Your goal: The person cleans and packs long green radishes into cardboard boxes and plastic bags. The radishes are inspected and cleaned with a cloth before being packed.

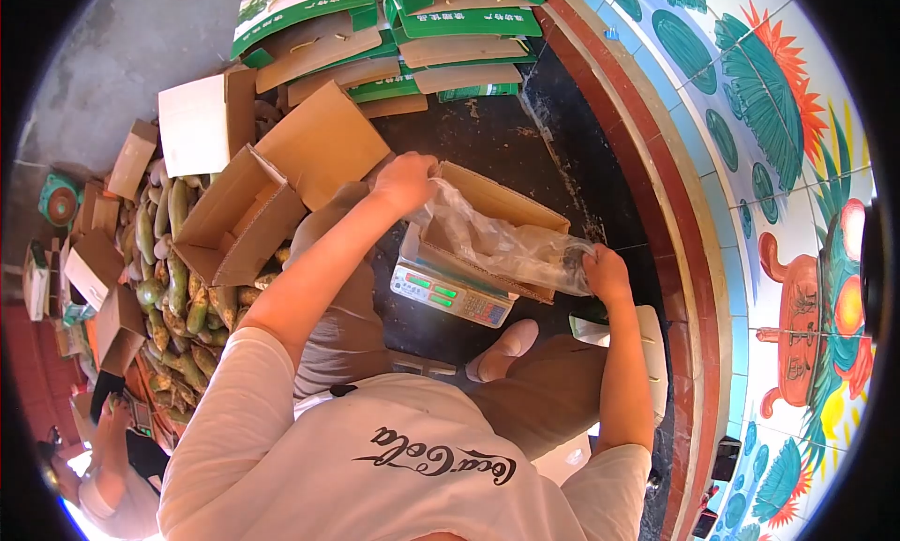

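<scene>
Head: vegetable heap (pixel 178 293), open carton (pixel 246 224) left of plastic bag (pixel 502 241).

**Produce-packing spot, part shop, part storeroom**

It looked like a place where produce was weighed and boxed. Long green and brown vegetables (pixel 176 283) lay heaped among open cardboard boxes (pixel 208 248); printed green cartons (pixel 469 23) were stacked behind. A carton (pixel 508 201) sat at a digital scale (pixel 429 292) with lit readouts, beside a painted tile wall (pixel 741 180).
</scene>
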A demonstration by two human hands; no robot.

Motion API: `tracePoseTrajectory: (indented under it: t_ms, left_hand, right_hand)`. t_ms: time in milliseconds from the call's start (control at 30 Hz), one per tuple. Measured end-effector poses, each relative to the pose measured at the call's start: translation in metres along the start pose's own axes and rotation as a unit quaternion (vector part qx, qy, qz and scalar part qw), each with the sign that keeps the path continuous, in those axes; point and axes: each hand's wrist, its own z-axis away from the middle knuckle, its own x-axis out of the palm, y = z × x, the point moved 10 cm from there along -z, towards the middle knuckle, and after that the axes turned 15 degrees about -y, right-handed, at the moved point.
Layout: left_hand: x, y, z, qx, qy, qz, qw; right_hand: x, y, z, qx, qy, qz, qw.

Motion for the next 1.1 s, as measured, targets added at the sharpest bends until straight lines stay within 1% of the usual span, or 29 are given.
tracePoseTrajectory:
  t_ms: [67,167,200,267,300,367,433,467,500,567,600,667,700,800,833,933,967,1067,1100]
  left_hand:
    - [-0.005,-0.001,0.003,-0.011,-0.019,0.007,1.0]
    - [-0.001,-0.005,0.003,-0.035,-0.052,0.017,0.998]
    - [0.0,-0.005,0.001,-0.028,-0.053,0.019,0.998]
    - [0.008,-0.008,-0.005,-0.015,-0.06,0.021,0.998]
    - [0.017,-0.011,-0.008,0.006,-0.075,0.076,0.994]
    - [0.031,-0.013,-0.016,0.05,-0.103,0.187,0.976]
    - [0.043,-0.002,-0.009,0.054,-0.176,0.308,0.933]
    - [0.047,0.002,-0.006,0.054,-0.211,0.366,0.905]
    - [0.05,-0.001,-0.007,0.057,-0.217,0.392,0.892]
    - [0.058,-0.011,-0.011,0.06,-0.23,0.443,0.864]
    - [0.056,-0.015,-0.01,0.045,-0.226,0.479,0.847]
    - [0.051,-0.02,-0.009,0.016,-0.216,0.549,0.807]
    - [0.049,-0.019,-0.007,0.012,-0.196,0.614,0.764]
    - [0.05,-0.001,0.009,0.016,-0.257,0.636,0.727]
    - [0.054,0.001,0.011,0.036,-0.268,0.63,0.728]
    - [0.057,0.014,0.012,0.133,-0.285,0.483,0.817]
    - [0.059,0.011,0.007,0.142,-0.254,0.471,0.833]
    - [0.07,-0.022,-0.003,0.012,-0.211,0.515,0.831]
    - [0.067,-0.021,-0.002,0.019,-0.195,0.578,0.792]
  right_hand:
    - [0.009,0.011,-0.004,0.052,-0.055,0.09,0.993]
    - [-0.002,-0.011,0.013,0.036,-0.067,0.11,0.991]
    - [-0.016,-0.035,0.019,-0.03,-0.011,0.106,0.994]
    - [-0.051,-0.1,0.047,-0.163,0.092,0.088,0.978]
    - [-0.066,-0.139,0.062,-0.229,0.138,0.075,0.961]
    - [-0.057,-0.19,0.066,-0.318,0.145,-0.008,0.937]
    - [-0.012,-0.219,0.038,-0.341,0.082,-0.089,0.932]
    - [0.0,-0.227,0.024,-0.327,0.09,-0.108,0.935]
    - [0.009,-0.23,0.01,-0.312,0.098,-0.127,0.936]
    - [0.025,-0.218,-0.024,-0.27,0.042,-0.253,0.928]
    - [0.036,-0.212,-0.038,-0.247,0.013,-0.313,0.917]
    - [0.045,-0.202,-0.054,-0.246,0.021,-0.304,0.92]
    - [0.043,-0.2,-0.056,-0.245,0.027,-0.299,0.922]
    - [0.047,-0.192,-0.061,-0.216,0.005,-0.291,0.932]
    - [0.048,-0.191,-0.062,-0.214,0.002,-0.295,0.931]
    - [0.054,-0.193,-0.063,-0.217,-0.009,-0.3,0.929]
    - [0.055,-0.195,-0.063,-0.224,-0.012,-0.297,0.928]
    - [0.057,-0.193,-0.062,-0.232,-0.011,-0.296,0.926]
    - [0.059,-0.191,-0.063,-0.233,-0.01,-0.297,0.926]
